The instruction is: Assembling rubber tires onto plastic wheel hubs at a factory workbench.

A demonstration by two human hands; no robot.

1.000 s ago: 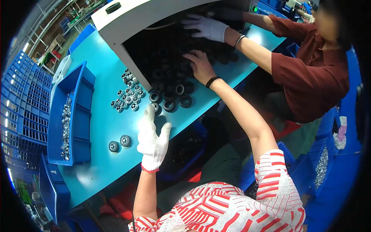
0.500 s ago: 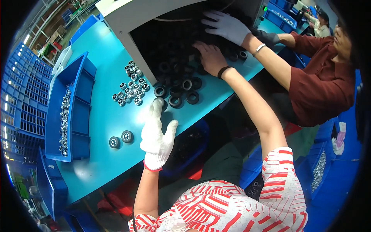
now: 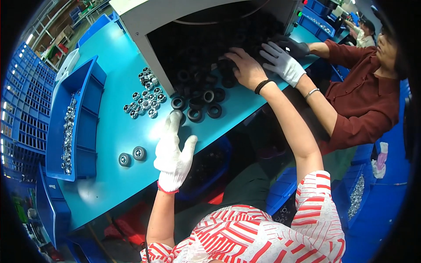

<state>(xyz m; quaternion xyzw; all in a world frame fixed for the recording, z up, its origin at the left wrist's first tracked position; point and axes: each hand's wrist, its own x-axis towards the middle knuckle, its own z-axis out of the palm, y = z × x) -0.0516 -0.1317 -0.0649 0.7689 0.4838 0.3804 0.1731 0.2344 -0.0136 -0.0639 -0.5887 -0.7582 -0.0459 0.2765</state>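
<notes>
My left hand, in a white knitted glove, lies flat with its thumb spread. Its fingertips touch a small black rubber tyre or one just beside it at the edge of a heap. My bare right hand, a dark band at its wrist, reaches over the tyre heap under the white housing. Its fingers are apart and slightly bent, with a tyre by the fingertips; I see none held. Left of the heap sits a cluster of shiny wheel hubs. Two wheels with tyres fitted stand nearer me.
A blue bin with shiny hubs stands at the left on the turquoise table. The white housing's leg rises between hubs and tyres. At the right, a co-worker's white-gloved hand and dark-gloved hand are close to my right hand.
The co-worker's white-gloved hand has drawn back right, out of the housing. My right hand has shifted slightly right, its fingers bending a little more. My left hand stays by the same tyres.
</notes>
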